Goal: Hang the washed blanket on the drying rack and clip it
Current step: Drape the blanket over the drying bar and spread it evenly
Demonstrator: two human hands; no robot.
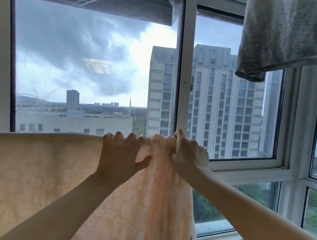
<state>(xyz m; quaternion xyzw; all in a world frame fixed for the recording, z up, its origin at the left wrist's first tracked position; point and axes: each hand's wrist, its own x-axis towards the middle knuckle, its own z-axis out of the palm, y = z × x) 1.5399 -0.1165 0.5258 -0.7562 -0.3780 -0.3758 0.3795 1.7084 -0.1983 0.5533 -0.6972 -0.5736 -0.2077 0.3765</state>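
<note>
I read the blanket [27,173] across the lower left and centre of frame, top edge level. The left hand [118,154] hooks curled fingers over that edge. The right hand [188,155], just beside it, clenches bunched fabric. A grey towel [287,36] hangs at upper right, before the window [184,63].

No text, label, brand, number or sign could be read anywhere in view. The blanket [27,173] showed a pale pattern only, with no lettering on it. The buildings [225,108] beyond the window [184,63] were too distant and soft for any signage to be read.
</note>
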